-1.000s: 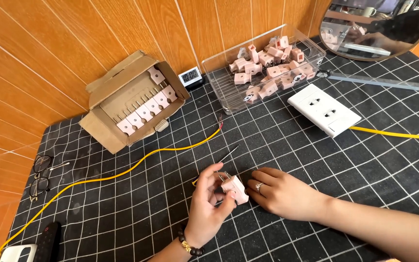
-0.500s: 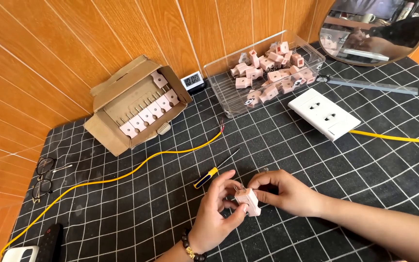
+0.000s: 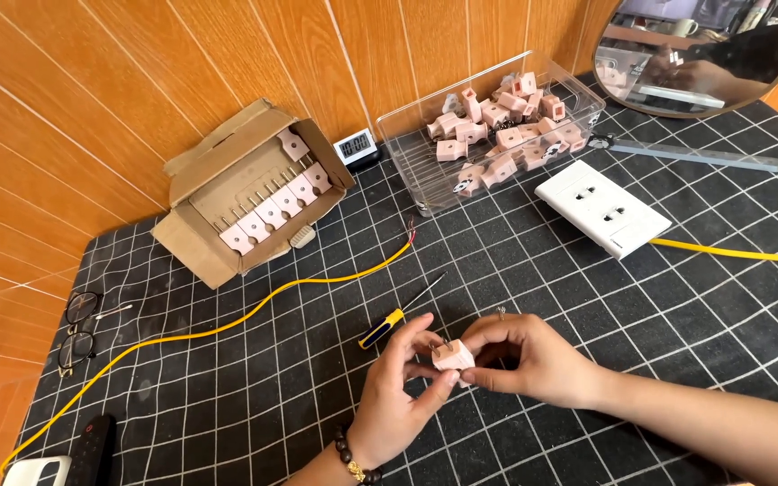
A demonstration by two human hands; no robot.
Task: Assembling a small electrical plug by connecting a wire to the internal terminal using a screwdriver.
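Both hands hold one small pink plug (image 3: pixel 453 357) with metal prongs just above the black grid mat (image 3: pixel 587 297). My left hand (image 3: pixel 398 396), wearing a bead bracelet, pinches it from the left. My right hand (image 3: pixel 533 360), with a ring on one finger, grips it from the right. A screwdriver (image 3: pixel 400 312) with a yellow and blue handle lies on the mat just beyond the hands. A yellow wire (image 3: pixel 227 324) with bared ends runs leftward past it.
An open cardboard box (image 3: pixel 245 193) holds a row of pink plugs at the back left. A clear tray (image 3: pixel 497 135) has several more. Also on the mat: a white socket plate (image 3: pixel 601 207), small clock (image 3: pixel 354 146), metal ruler (image 3: pixel 695 155), mirror (image 3: pixel 704 54), glasses (image 3: pixel 78 328), phone (image 3: pixel 65 459).
The camera view has shifted so the hands sit lower and more central. The hands have turned the plug between the fingers, and the screwdriver is now fully uncovered.
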